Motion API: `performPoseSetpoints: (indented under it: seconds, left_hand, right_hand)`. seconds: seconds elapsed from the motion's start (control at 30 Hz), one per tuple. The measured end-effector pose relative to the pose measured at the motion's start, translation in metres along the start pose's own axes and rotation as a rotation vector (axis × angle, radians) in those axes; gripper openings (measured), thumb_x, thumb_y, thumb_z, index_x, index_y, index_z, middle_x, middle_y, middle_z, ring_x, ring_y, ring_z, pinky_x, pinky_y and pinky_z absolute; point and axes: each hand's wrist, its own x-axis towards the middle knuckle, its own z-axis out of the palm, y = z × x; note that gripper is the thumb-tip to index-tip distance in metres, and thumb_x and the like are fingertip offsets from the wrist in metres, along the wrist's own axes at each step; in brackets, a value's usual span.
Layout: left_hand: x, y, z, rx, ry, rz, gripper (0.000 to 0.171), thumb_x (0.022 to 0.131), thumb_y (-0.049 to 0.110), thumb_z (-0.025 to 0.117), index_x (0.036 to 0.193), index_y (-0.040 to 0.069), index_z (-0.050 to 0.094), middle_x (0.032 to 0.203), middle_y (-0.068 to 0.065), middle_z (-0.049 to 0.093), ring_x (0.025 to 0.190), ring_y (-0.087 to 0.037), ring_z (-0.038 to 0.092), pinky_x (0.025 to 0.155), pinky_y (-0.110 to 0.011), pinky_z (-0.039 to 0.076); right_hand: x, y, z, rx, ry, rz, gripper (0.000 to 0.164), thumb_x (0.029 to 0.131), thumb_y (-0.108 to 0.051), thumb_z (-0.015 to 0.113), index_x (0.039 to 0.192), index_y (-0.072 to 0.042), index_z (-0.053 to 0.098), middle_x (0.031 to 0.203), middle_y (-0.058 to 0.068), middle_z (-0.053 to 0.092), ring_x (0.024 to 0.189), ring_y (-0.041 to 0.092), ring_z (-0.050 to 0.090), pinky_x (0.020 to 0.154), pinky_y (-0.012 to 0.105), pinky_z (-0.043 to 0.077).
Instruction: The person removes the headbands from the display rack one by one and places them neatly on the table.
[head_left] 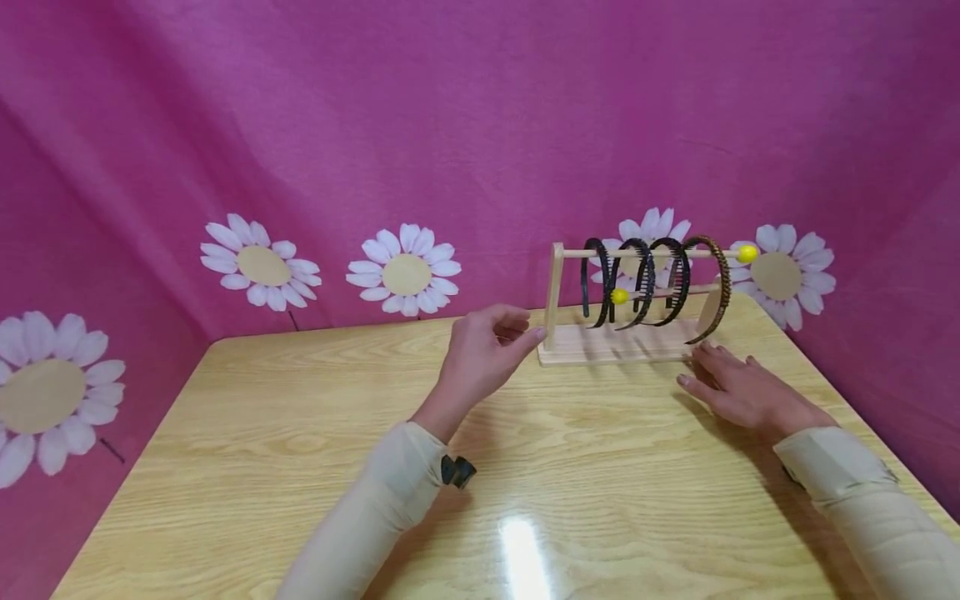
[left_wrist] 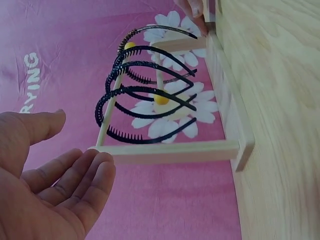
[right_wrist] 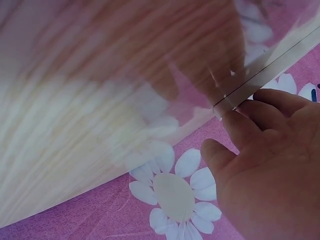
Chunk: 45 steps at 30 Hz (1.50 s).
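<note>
A pale wooden headband stand (head_left: 600,353) stands at the back right of the table. Several black toothed headbands (head_left: 606,279) hang on its upper rod, with a brown beaded headband (head_left: 724,292) at the right. My left hand (head_left: 483,350) is beside the left end, its thumb tip close to the base. The left wrist view shows that hand (left_wrist: 55,195) with fingertips by the stand's upright (left_wrist: 172,152) and thumb apart. My right hand (head_left: 742,392) lies palm down, fingertips at the base's front right corner. In the right wrist view, that hand's (right_wrist: 270,160) fingers reach the base edge.
The wooden table (head_left: 300,442) reaches back to a pink cloth (head_left: 480,125) printed with white daisies. Yellow knobs (head_left: 747,253) cap the rod ends, the upper one sticking out past the right headband. The table's right edge runs close to my right forearm.
</note>
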Motion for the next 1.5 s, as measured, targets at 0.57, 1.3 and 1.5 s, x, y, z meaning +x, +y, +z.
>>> performPoseSetpoints:
  seconds: [0.57, 1.3, 1.5]
  left_hand:
    - [0.036, 0.013, 0.042, -0.11, 0.025, 0.007, 0.024, 0.089, 0.021, 0.079, 0.107, 0.005, 0.076, 0.096, -0.002, 0.076, 0.08, -0.006, 0.067, 0.07, -0.02, 0.055]
    - [0.064, 0.021, 0.091, -0.269, 0.077, -0.107, 0.038, 0.081, 0.017, 0.087, 0.112, 0.001, 0.072, 0.095, -0.004, 0.074, 0.08, -0.007, 0.067, 0.069, -0.018, 0.055]
    - [0.067, 0.022, 0.098, -0.227, 0.11, -0.099, 0.036, 0.08, 0.017, 0.088, 0.109, 0.001, 0.073, 0.093, -0.005, 0.075, 0.077, -0.005, 0.068, 0.069, -0.015, 0.054]
  right_hand:
    - [0.001, 0.0, -0.003, -0.018, 0.003, -0.027, 0.078, 0.106, -0.053, 0.04, 0.152, 0.01, 0.03, 0.155, 0.036, 0.022, 0.141, 0.054, 0.022, 0.11, 0.072, 0.016]
    - [0.0, 0.002, -0.002, 0.008, 0.017, -0.03, 0.076, 0.106, -0.051, 0.042, 0.151, 0.01, 0.033, 0.156, 0.035, 0.024, 0.141, 0.055, 0.023, 0.11, 0.073, 0.016]
    - [0.001, 0.0, -0.002, 0.005, 0.012, -0.03, 0.077, 0.106, -0.052, 0.043, 0.15, 0.011, 0.034, 0.156, 0.035, 0.024, 0.142, 0.054, 0.022, 0.11, 0.073, 0.016]
